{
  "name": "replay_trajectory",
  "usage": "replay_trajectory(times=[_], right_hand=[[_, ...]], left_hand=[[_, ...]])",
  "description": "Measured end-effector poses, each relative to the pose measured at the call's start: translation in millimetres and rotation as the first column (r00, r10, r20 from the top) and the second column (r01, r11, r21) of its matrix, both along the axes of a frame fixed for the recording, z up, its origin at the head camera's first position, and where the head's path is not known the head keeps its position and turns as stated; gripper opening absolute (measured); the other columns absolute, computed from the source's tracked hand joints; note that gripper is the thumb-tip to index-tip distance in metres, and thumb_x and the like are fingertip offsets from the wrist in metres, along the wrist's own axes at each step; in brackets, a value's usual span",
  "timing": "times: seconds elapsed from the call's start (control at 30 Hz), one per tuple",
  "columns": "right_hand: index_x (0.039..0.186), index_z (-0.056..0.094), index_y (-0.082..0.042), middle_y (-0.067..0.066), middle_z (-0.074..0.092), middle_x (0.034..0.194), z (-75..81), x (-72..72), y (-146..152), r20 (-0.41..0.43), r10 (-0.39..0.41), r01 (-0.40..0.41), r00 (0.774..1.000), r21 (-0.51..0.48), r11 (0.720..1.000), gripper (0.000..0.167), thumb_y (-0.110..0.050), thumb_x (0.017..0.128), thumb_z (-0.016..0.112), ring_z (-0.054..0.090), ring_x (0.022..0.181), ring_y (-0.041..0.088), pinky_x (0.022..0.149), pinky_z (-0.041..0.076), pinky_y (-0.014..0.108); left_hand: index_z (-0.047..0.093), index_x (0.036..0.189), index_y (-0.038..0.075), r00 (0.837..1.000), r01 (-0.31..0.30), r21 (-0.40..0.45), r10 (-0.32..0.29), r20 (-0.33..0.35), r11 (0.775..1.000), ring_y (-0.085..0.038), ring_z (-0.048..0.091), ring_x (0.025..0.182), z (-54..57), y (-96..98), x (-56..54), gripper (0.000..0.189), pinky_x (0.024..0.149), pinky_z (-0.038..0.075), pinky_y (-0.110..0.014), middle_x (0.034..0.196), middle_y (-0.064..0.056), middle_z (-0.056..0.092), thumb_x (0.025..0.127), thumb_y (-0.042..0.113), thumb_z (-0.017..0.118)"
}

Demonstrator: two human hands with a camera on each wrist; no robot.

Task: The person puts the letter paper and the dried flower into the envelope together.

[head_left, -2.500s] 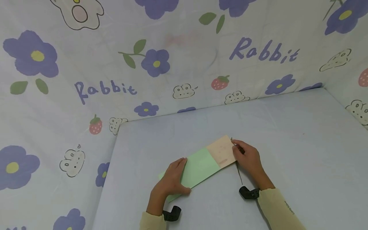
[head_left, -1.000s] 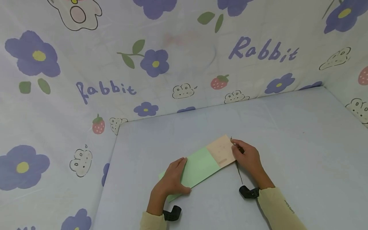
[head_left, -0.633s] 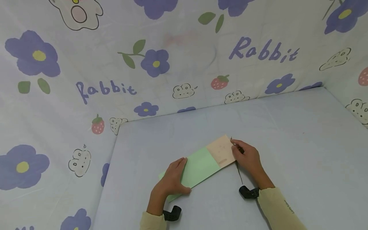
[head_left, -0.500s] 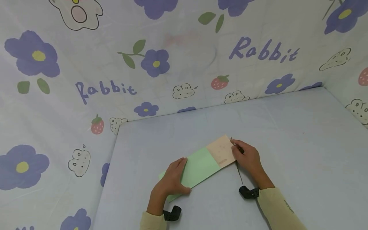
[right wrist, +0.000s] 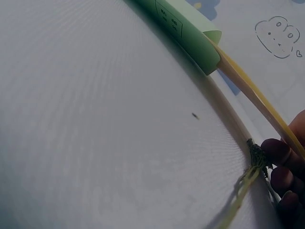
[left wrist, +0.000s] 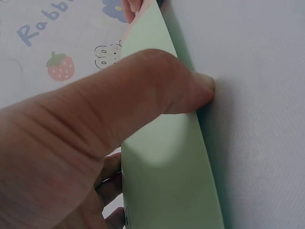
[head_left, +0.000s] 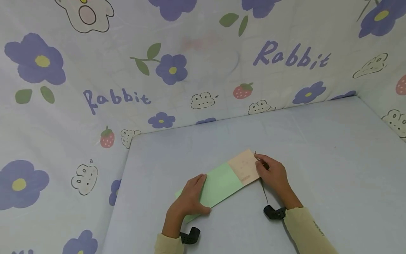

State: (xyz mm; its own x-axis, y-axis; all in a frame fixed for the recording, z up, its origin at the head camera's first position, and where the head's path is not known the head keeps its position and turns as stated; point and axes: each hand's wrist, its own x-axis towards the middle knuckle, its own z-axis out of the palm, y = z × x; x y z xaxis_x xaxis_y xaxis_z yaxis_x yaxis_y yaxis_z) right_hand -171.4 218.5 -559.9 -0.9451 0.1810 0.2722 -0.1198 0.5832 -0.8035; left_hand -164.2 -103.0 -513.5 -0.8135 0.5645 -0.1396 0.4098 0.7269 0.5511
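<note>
A flat pale green sleeve (head_left: 220, 183) lies slanted on the table, with a peach-coloured piece (head_left: 245, 165) sticking out of its right end. My left hand (head_left: 188, 197) grips the sleeve across its width, thumb (left wrist: 190, 88) over the near edge and fingers at the far one. The right hand (head_left: 274, 173) pinches the outer end of the peach piece. In the right wrist view, a dark green, stringy tuft (right wrist: 258, 160) with a thin pale stem touches those fingertips; whether it is cord or plant I cannot tell. Small printed characters (right wrist: 171, 20) mark the sleeve's side.
A pale cloth-covered table (head_left: 330, 169) extends around both hands. Behind it and at both sides hangs a white cloth (head_left: 215, 60) printed with purple flowers and rabbits. Black wrist cameras (head_left: 274, 212) sit on both wrists. A small dark speck (right wrist: 195, 116) lies on the table.
Both hands and the sleeve stay in place, and the peach piece shows the same length. Only the hanging cloth at the left shifts slightly.
</note>
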Motion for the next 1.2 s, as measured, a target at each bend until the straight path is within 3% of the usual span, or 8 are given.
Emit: replay_trajectory(times=[1.2], right_hand=[[0.126, 0.07, -0.006, 0.009, 0.071, 0.094, -3.8, -0.1, 0.0, 0.0, -0.01, 0.01, 1.0, -0.001, 1.0, 0.03, -0.013, 0.098, 0.061, 0.059, 0.077, 0.02, 0.067, 0.046, 0.035]], left_hand=[[0.027, 0.157, 0.001, 1.0, -0.022, -0.023, 0.023, 0.009, 0.999, -0.034, 0.027, 0.146, 0.9, 3.4, 3.2, 0.106, 0.111, 0.032, -0.052, 0.159, -0.016, 0.029, 0.072, 0.024, 0.086]])
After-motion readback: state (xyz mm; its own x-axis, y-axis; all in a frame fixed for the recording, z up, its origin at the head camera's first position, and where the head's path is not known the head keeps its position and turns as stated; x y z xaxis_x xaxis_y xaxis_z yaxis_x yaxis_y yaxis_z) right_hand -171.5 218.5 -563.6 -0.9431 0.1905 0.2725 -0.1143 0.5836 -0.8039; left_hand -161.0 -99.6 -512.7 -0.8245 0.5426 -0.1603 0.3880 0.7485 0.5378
